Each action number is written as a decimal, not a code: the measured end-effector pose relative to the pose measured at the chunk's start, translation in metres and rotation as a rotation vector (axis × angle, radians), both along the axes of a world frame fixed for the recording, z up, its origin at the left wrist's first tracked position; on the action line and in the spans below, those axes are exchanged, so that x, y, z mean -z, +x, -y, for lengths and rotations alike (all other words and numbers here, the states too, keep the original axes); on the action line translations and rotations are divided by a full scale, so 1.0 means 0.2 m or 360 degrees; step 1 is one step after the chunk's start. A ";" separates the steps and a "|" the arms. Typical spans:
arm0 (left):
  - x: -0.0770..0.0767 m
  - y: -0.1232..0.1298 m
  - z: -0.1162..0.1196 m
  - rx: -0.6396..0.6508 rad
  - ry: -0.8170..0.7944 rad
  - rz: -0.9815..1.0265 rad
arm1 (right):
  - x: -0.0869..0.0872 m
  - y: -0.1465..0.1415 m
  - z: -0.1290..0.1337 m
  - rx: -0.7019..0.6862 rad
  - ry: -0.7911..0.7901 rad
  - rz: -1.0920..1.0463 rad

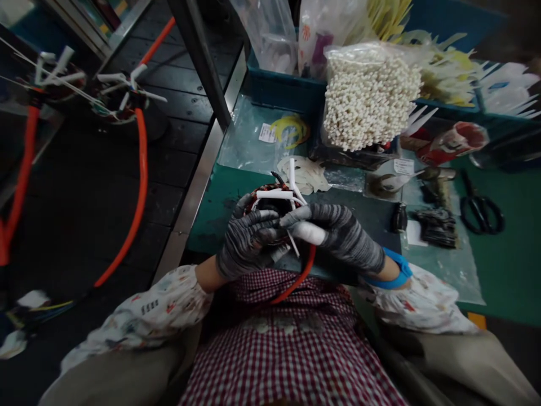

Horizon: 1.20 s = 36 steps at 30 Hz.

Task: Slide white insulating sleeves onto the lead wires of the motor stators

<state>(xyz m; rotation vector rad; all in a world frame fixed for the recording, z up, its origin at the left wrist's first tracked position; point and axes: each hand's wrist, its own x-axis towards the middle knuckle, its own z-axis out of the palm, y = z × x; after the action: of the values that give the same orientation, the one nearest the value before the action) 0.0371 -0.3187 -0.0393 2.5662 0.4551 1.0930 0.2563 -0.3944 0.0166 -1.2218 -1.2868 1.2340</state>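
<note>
A ring-shaped wire-wound stator (253, 204) with white sleeves (274, 194) standing off it sits at the bench's near edge. From it an orange cable (305, 270) curves down towards my lap. My left hand (251, 237), in a grey striped glove, is wrapped round the near left side of the stator. My right hand (333, 228), gloved alike with white covering on the fingertips, pinches at the near right side, its fingers meeting the left ones. What lies between those right fingertips is too small to make out. A thin white strip shows just below them.
Behind the stator lie pale flat pieces (306, 173) and a bag with yellow rings (291, 132). A bag of white sticks (369, 96) stands before blue bins (281, 90). Black scissors (482, 208) lie right. Left, past the metal edge, other stators (120, 101) carry orange cables.
</note>
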 end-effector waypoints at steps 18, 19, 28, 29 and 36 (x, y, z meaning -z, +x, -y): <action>-0.04 0.00 0.01 0.0023 -0.0120 -0.0054 | 0.22 0.03 0.12 -0.0157 0.0523 0.0539; -0.05 0.01 0.01 0.0023 -0.0118 -0.0042 | 0.23 0.03 0.13 -0.0167 0.0592 0.0540; -0.02 -0.01 -0.02 0.0016 -0.0083 -0.0192 | 0.07 -0.14 -0.07 -0.0056 0.0494 0.0666; -0.01 -0.01 -0.02 0.0037 -0.0060 -0.0230 | 0.07 -0.14 -0.11 0.0055 0.0528 0.0683; -0.05 -0.15 -0.12 0.0041 0.0309 -0.0436 | 0.16 -0.06 -0.07 0.0768 0.0362 0.0645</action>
<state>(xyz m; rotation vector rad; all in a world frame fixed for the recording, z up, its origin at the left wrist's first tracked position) 0.0063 -0.2952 -0.0291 2.9010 0.3948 0.8143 0.2445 -0.3813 -0.0158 -1.5452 -1.2682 0.4961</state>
